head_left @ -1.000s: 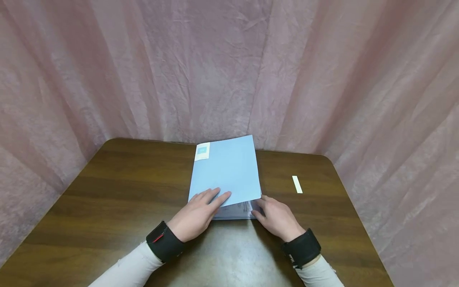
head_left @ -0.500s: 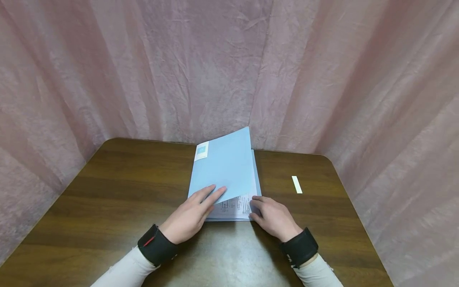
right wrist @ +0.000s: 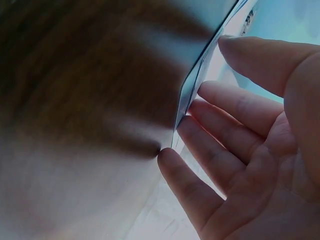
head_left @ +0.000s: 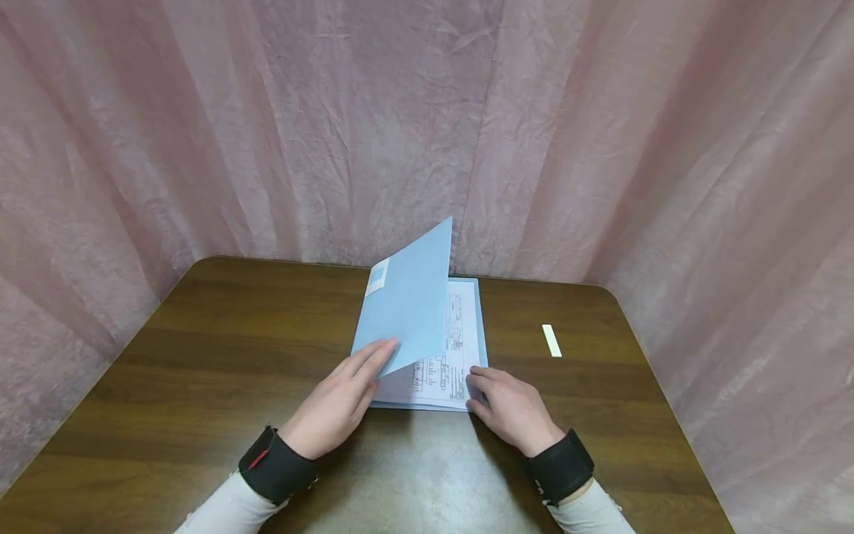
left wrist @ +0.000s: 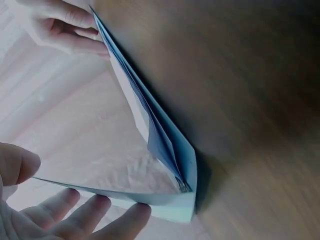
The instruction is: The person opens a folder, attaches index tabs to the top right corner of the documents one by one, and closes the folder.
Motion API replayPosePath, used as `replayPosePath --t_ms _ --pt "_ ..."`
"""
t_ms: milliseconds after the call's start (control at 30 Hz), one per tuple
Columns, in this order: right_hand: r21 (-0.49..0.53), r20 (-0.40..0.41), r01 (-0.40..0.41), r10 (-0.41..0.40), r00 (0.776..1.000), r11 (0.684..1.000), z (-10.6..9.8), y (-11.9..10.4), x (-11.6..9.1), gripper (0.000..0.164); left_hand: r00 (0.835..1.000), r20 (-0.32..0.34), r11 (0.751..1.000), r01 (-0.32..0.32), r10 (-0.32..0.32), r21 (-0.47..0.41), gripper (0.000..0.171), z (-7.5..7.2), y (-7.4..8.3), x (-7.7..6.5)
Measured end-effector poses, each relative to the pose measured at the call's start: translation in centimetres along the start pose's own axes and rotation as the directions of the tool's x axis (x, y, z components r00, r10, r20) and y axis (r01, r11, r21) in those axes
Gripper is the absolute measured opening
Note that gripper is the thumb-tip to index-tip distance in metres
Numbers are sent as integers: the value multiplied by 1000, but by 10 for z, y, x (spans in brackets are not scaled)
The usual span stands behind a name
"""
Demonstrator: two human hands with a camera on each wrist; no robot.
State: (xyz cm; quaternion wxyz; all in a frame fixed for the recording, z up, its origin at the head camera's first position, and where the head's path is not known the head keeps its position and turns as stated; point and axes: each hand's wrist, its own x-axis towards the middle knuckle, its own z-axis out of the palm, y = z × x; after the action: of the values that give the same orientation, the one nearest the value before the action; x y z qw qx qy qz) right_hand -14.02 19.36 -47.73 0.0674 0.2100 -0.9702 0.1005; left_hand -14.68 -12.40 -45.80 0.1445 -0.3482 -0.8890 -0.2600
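Print on the white paper sheet: too small to read, partly hidden by the tilted light-blue folder cover. White-and-blue rectangular label: wording illegible. Left wrist view: bare left hand cropped by the frame. White fabric sleeves: cut off below, head view.

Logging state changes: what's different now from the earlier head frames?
The folder cover swung further up and left, exposing more printed sheet. The left hand moved left with it. The right hand stays by the near right corner; the white strip stays put.
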Motion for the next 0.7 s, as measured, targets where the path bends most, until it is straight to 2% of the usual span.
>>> replayPosePath --t_ms 233,433,700 --pt "8 15 -17 17 1000 1000 1 1 2 41 996 -53 996 78 -76 35 79 -6 -5 -2" --pt "10 19 -26 26 999 1000 3 -2 2 44 987 -128 993 109 -101 53 85 -7 -11 -6" --pt "-8 42 -21 21 999 1000 2 -3 3 46 961 -229 983 174 -156 61 93 -14 -16 -9"
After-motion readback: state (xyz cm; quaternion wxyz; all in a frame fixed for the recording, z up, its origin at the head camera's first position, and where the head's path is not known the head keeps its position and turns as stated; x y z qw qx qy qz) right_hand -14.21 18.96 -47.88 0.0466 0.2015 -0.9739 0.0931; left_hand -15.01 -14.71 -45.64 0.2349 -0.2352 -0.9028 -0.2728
